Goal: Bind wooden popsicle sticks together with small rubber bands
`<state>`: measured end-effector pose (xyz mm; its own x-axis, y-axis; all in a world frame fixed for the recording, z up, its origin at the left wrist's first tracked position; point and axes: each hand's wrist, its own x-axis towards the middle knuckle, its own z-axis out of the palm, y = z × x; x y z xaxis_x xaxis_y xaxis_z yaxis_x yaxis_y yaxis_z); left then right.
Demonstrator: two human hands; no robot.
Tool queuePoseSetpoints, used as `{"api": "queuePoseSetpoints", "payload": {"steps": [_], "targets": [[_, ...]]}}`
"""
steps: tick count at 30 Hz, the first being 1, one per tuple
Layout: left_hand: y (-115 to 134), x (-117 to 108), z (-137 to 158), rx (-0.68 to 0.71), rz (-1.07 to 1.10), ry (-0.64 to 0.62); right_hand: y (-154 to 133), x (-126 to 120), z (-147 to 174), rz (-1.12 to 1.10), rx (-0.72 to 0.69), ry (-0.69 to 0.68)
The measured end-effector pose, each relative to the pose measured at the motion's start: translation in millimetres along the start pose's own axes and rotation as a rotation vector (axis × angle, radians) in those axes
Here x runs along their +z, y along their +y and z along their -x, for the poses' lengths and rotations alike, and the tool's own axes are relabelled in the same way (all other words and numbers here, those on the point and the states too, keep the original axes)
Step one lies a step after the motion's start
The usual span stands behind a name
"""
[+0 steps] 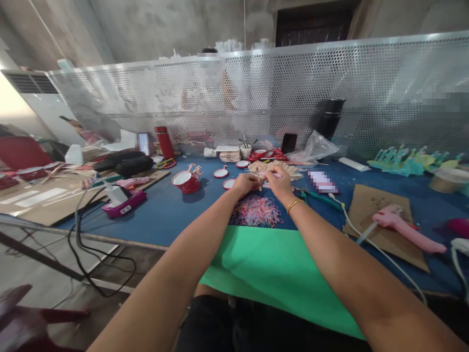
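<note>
My left hand [247, 185] is closed, fingers pinched on a small wooden stick [260, 183] that stands upright between my hands; another piece seems to cross it. My right hand [280, 185], with a gold bracelet [295, 205] at the wrist, is closed close beside it. A pale pinkish bit shows at its fingers, too small to name. Just below both hands lies a heap of small coloured rubber bands [258, 212]. Behind them is a pile of flat wooden sticks [282, 169]. Green-handled pliers [322, 198] lie right of my right hand.
A green sheet [264, 254] covers the near edge and my lap. Stacked red-rimmed discs [185, 182] stand left, near a purple power strip [124, 204]. At right, a pink glue gun [406, 227] rests on cardboard [384, 198], its cable nearby. A perforated metal screen [311, 73] closes the back.
</note>
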<state>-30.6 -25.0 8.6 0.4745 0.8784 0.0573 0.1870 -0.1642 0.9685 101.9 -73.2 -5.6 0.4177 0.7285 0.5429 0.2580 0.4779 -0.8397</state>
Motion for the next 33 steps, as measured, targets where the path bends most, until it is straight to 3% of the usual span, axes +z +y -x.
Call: {"api": "queuePoseSetpoints", "payload": {"steps": [5, 10, 14, 26, 33], "targets": [[-7.9, -2.1, -7.3, -0.002, -0.029, 0.013, 0.9, -2.6, -1.0, 0.008, 0.048, 0.062], [-20.8, -7.2, -17.5, 0.037, -0.075, -0.014, 0.7, 0.5, -0.7, -0.009, 0.004, 0.003], [-26.9, -9.6, -23.3, 0.058, -0.114, -0.025, 2.3, -1.6, -2.3, 0.029, 0.018, 0.037], [-15.6, -8.1, -14.0, 0.056, -0.137, -0.017, -4.8, -2.9, -1.3, -0.011, 0.052, 0.068], [-8.0, -5.4, -8.7, 0.034, -0.077, -0.023, -6.5, -0.5, -0.6, 0.047, -0.006, 0.016]]}}
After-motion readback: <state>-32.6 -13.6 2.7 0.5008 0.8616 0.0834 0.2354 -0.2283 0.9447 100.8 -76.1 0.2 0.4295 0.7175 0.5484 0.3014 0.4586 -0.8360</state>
